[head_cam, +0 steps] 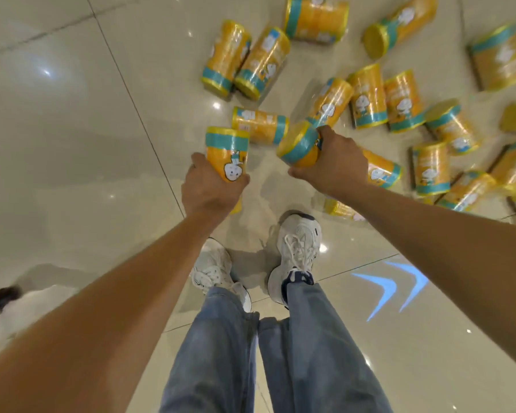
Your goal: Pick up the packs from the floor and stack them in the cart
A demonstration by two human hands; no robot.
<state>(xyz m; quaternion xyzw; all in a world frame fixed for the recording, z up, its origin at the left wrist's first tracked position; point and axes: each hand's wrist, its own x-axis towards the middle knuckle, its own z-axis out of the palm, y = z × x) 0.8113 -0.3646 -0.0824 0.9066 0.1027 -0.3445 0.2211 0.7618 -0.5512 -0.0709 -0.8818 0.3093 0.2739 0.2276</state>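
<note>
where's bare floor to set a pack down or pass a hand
Bare floor: tiles left of the left hand, and between the shoes and the blue arrows. Crowded: ahead and right of the right hand, where packs lie close together.

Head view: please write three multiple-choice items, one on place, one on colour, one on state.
1. Where do the loose yellow cylindrical film-wrapped packs lie?
A. on the glossy beige tiled floor
B. in a cart
C. on a shelf
2. What colour is the band around each pack?
A. red
B. teal
C. black
3. What is in the grip of the left hand?
A. nothing
B. one pack
C. a box
Answers: 1 A, they lie scattered on the tiles; 2 B, a teal band rings each; 3 B, the hand curls round it.
</note>
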